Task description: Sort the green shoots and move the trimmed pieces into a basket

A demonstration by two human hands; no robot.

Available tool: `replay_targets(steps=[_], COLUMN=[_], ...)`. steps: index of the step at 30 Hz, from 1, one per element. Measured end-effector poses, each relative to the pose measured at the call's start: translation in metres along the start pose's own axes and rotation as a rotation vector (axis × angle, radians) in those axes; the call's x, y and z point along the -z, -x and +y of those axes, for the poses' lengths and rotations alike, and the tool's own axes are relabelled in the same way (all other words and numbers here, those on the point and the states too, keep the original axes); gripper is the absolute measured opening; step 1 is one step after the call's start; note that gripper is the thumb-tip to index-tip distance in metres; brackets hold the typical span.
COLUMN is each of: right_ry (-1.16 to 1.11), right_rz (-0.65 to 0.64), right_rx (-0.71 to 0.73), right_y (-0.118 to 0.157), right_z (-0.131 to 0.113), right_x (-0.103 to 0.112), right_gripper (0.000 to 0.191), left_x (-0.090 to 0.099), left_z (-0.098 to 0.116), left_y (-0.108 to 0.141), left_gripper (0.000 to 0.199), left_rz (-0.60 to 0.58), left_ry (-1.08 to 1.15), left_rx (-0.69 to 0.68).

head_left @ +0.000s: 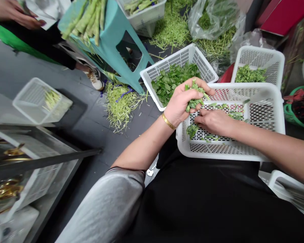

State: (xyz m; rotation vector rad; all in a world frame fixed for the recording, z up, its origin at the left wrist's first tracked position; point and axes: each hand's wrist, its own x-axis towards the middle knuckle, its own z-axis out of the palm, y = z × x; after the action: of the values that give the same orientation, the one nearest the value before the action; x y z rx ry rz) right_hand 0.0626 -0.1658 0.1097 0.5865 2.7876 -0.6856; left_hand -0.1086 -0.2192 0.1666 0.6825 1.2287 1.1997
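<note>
My left hand (183,99), with a gold bracelet at the wrist, is wrapped round a bunch of leafy greens (194,98) above the left end of a white perforated basket (233,153). Inside that basket, my right hand (214,122) is low near the bottom with its fingers bent together; whatever its fingertips hold is hidden. A small leafy clump (192,131) lies just left of it, and loose green pieces (235,115) are scattered over the basket bottom. Behind my left hand is another white basket (152,76) holding dark green leaves (171,81).
A teal stool (108,30) bears green stalks (88,20). Peelings (120,104) lie on the floor beside it. A person's hand (22,17) shows at top left. A smaller white basket (281,67) stands back right; a metal rack (63,168) is at left.
</note>
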Motion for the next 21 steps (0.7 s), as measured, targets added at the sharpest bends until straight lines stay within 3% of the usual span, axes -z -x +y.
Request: replay_targets(steps=[3,8,12,15,17,19,21], right_ry=[0.022,-0.340,-0.386,-0.458,-0.608,-0.781,-0.853], right_rz=[0.027,0.225,0.383,0.490,0.582,0.669,0.657], right_rx=[0.041,-0.073,-0.174,-0.195,-0.222,-0.261,-0.272], right_y=[0.007,0.054,0.078,0.080,0.080,0.082,0.085], right_z=[0.012,0.038,0.018,-0.001,-0.003,0.005,0.023], right_x=[0.005,0.044,0.062,0.063,0.060,0.055,0.048], right_gripper=[0.030,0.032,0.041,0.036,0.033,0.032,0.027], left_x=[-0.002,-0.007,-0.015,-0.016,-0.014,-0.011,-0.008], left_z=[0.002,0.004,0.004,0.004,0.003,0.003,0.002], left_y=[0.003,-0.002,-0.006,-0.006,-0.005,-0.004,-0.003], left_gripper=[0.023,0.006,0.034,0.045,0.047,0.045,0.039], left_rz=[-0.028,-0.113,-0.277,-0.383,-0.374,-0.342,-0.309], left_ry=[-0.060,-0.192,-0.254,-0.258,-0.218,-0.169,-0.130], left_rx=[0.043,0.154,0.229,0.290,0.297,0.287,0.273])
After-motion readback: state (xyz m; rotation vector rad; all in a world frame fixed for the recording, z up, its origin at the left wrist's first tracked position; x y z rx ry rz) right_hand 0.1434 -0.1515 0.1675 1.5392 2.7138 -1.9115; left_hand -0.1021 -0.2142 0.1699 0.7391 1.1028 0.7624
